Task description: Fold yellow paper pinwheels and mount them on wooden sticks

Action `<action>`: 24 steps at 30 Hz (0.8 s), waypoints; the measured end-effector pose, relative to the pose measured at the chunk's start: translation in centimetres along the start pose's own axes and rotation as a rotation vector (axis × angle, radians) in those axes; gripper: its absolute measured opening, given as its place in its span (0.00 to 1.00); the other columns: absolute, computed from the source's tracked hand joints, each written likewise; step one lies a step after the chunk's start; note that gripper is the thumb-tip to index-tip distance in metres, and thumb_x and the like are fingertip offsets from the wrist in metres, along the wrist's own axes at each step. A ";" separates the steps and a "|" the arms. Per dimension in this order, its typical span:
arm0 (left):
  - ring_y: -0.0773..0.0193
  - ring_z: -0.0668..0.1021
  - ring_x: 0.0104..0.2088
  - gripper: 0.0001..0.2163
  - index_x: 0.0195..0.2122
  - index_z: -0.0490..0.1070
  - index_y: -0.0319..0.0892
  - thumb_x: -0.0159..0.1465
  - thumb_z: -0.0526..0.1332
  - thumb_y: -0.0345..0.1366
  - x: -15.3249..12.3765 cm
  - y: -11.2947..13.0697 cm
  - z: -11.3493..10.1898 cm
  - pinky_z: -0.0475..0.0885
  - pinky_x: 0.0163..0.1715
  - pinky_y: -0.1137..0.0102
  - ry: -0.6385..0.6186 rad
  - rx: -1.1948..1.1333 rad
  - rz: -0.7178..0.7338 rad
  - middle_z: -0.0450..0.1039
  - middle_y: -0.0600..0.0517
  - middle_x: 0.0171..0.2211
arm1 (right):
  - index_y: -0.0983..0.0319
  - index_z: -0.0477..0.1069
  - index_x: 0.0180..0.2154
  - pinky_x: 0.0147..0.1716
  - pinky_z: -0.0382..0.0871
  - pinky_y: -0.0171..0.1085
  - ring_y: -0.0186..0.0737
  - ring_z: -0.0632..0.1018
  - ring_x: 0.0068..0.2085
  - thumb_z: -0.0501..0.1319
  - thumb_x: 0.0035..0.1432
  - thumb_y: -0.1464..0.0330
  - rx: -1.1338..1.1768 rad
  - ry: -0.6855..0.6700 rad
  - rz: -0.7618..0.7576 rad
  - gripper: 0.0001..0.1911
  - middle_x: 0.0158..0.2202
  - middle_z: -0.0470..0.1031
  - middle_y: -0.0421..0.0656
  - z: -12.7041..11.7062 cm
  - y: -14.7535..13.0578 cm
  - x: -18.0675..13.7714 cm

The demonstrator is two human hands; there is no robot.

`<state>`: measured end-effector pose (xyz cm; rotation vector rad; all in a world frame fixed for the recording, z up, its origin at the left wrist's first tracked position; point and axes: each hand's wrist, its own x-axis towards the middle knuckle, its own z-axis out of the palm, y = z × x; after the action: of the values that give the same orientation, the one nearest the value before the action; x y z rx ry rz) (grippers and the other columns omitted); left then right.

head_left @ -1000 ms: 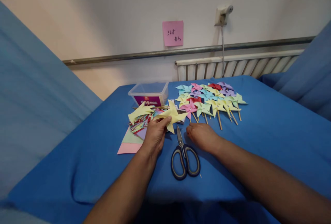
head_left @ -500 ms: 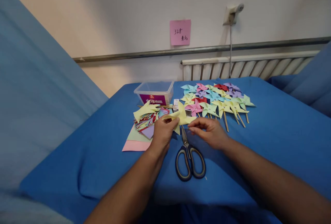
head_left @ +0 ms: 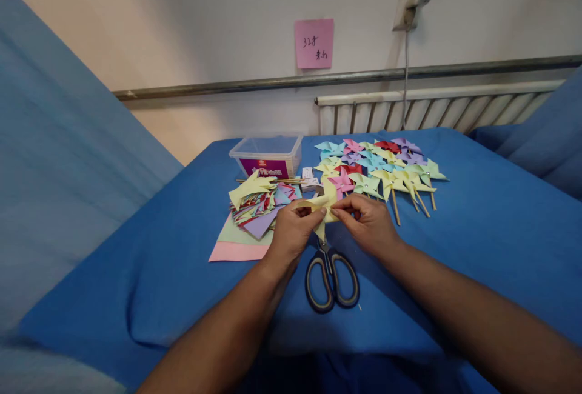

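I have the left hand grasping the yellow pinwheel, thumb on top and fingers curled beneath one side of the paper. The right hand is at the other side, thumb and forefinger brought together by the middle of the pinwheel; from here I can't tell whether they grip the paper itself or something small. The pinwheel is held between the two hands, its lower tip over the blades of the scissors.

My main worry is that middle. If the left thumb eases off, I'd expect a folded blade to spring loose; too hard a push from the right could tear or crease such thin paper. Should something sharp be hidden in those fingertips, it could prick the left thumb close by. The scissors are another hazard: if I let the hands sink, the tip could catch on the metal, though I can't tell whether they touch now.

Left of the hands, a loose stack of coloured paper leans unevenly over a pink sheet; a knock from the left wrist might spill it. Beyond stand small boxes and a clear plastic box. Past the right hand, rows of pinwheels on sticks lie crowded on the blue cloth, where a careless right forearm could crush the nearest ones.
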<state>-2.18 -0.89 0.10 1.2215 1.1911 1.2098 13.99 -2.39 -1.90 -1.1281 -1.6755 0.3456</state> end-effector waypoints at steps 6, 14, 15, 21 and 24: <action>0.65 0.74 0.27 0.13 0.29 0.76 0.38 0.45 0.73 0.38 0.2 -0.5 -0.1 0.67 0.28 0.71 -0.028 -0.044 -0.035 0.74 0.53 0.26 | 0.59 0.77 0.33 0.31 0.68 0.36 0.36 0.76 0.29 0.63 0.59 0.69 0.020 -0.006 0.030 0.04 0.28 0.77 0.40 -0.1 -0.1 -0.1; 0.65 0.73 0.26 0.12 0.28 0.75 0.39 0.45 0.72 0.38 0.2 -0.3 -0.2 0.66 0.27 0.71 -0.024 -0.011 -0.023 0.74 0.53 0.25 | 0.59 0.77 0.33 0.31 0.68 0.35 0.36 0.77 0.29 0.63 0.59 0.69 0.028 -0.008 0.033 0.04 0.28 0.78 0.40 0.0 -0.2 -0.2; 0.65 0.73 0.25 0.12 0.28 0.75 0.39 0.45 0.72 0.38 0.1 -0.3 -0.2 0.66 0.27 0.71 -0.021 -0.009 -0.024 0.73 0.53 0.25 | 0.59 0.77 0.33 0.31 0.68 0.35 0.36 0.77 0.30 0.63 0.59 0.69 0.023 -0.005 0.024 0.04 0.28 0.78 0.40 0.0 -0.2 -0.2; 0.66 0.72 0.25 0.11 0.26 0.74 0.39 0.46 0.71 0.39 0.0 -0.1 -0.2 0.64 0.26 0.71 -0.027 0.084 0.043 0.73 0.54 0.24 | 0.59 0.77 0.32 0.31 0.68 0.36 0.37 0.76 0.30 0.62 0.60 0.69 -0.029 0.009 -0.036 0.05 0.28 0.77 0.40 0.1 -0.3 -0.3; 0.66 0.71 0.24 0.10 0.26 0.74 0.40 0.47 0.71 0.39 -0.1 0.0 -0.2 0.63 0.25 0.72 -0.025 0.122 0.060 0.72 0.54 0.23 | 0.59 0.76 0.32 0.31 0.68 0.36 0.37 0.77 0.30 0.62 0.60 0.69 -0.043 -0.002 -0.027 0.05 0.29 0.77 0.40 0.1 -0.3 -0.3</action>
<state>-2.36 -0.96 0.11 1.3677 1.2321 1.1762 13.75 -2.77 -1.89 -1.1358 -1.7052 0.2950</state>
